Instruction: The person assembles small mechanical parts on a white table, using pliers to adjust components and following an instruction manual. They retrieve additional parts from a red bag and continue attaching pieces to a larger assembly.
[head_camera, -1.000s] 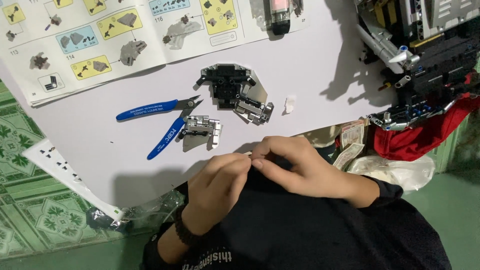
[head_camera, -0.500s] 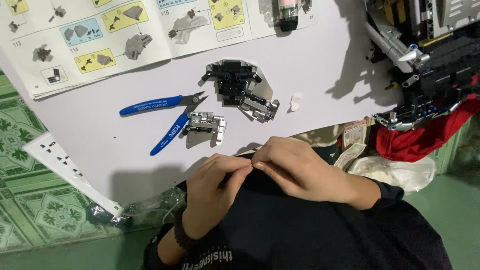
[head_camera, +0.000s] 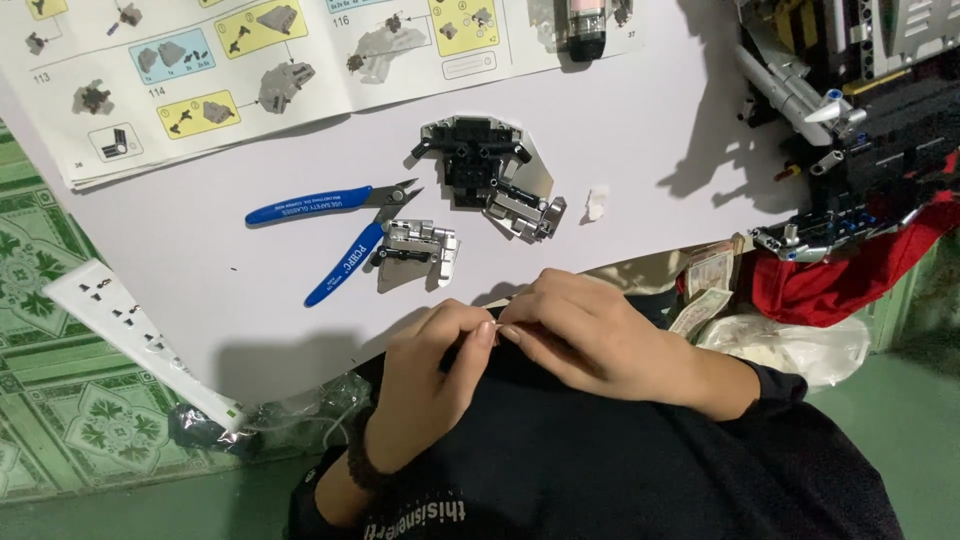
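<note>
Pinching something tiny between both grips right at the near edge of the worktop (head_camera: 640, 150). Left hand (head_camera: 425, 375) and right hand (head_camera: 590, 335) meet fingertip to fingertip, fingers curled tight. Whatever sits between them is hidden by the fingertips, so I cannot tell what it is or whether either grip really has hold of a part.

Around the grips:
- grey sub-assembly (head_camera: 418, 245) just beyond the left hand, lying flat on the worktop
- blue-handled cutters (head_camera: 335, 225) beside it, further to the left, jaws pointing toward the black-and-grey assembly (head_camera: 487, 172)
- that assembly sits beyond both grips, near the middle of the white surface
- small white scrap (head_camera: 597, 201) beyond the right hand
- instruction booklet (head_camera: 250, 70) open at the far left, well apart from the grips
- large dark model (head_camera: 860, 110) far right, over a red cloth (head_camera: 850, 270)
- white power strip (head_camera: 140, 335) left of the left hand, down by the green tiled floor (head_camera: 70, 440)

My read on doing this well: I'd keep both wrists braced on the lap or worktop edge so the pinch stays steady. Work over the white surface, not over the dark shirt, since a dropped piece would vanish there. Press straight along the joint, no twisting. Lift the fingertips slightly to check alignment before full pressure.
</note>
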